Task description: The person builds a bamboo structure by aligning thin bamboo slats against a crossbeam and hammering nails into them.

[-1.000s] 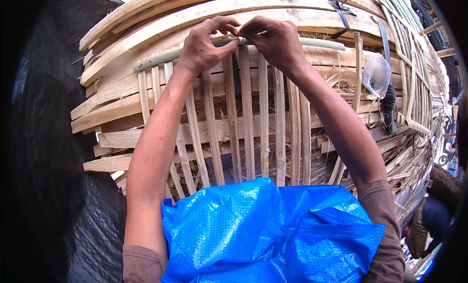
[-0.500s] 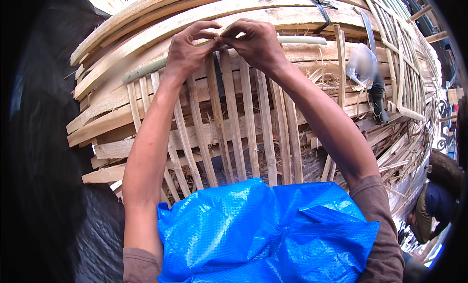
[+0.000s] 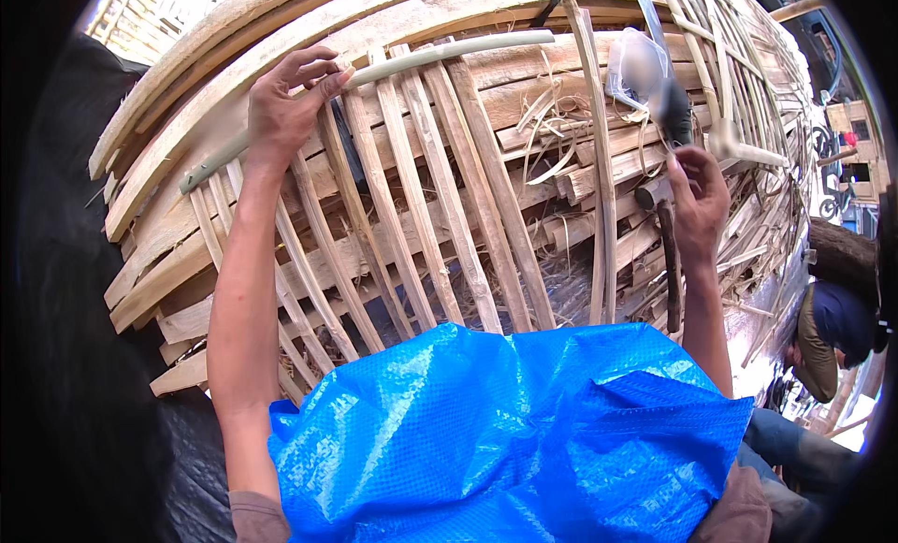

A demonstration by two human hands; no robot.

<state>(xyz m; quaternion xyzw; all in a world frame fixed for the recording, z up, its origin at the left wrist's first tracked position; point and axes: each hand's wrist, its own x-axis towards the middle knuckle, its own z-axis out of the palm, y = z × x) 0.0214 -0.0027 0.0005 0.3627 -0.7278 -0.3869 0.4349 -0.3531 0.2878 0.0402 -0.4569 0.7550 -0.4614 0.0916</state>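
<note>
A pale green bamboo strip (image 3: 440,55) is pinched at its left part by the left hand (image 3: 285,108), fingers closed on it where it crosses the upright splints (image 3: 412,197) — several uprights stand crossed, apparently few rows woven. Further right, the right hand (image 3: 697,202) is held near a dark tool handle (image 3: 669,262) — fingers curled; whether anything is gripped cannot be told. A blue tarp (image 3: 505,440) covers the lap.

In the upper left of the frame the left hand (image 3: 285,108) pinches a long pale green strip (image 3: 374,75) that lies across a fan of upright bamboo slats (image 3: 412,197). At the right the right hand (image 3: 697,202) is raised beside a dark stick (image 3: 669,262), fingers loosely curled. A blue tarp (image 3: 505,440) covers the lap along the bottom. A clear plastic bag (image 3: 636,66) sits in the upper right.
</note>
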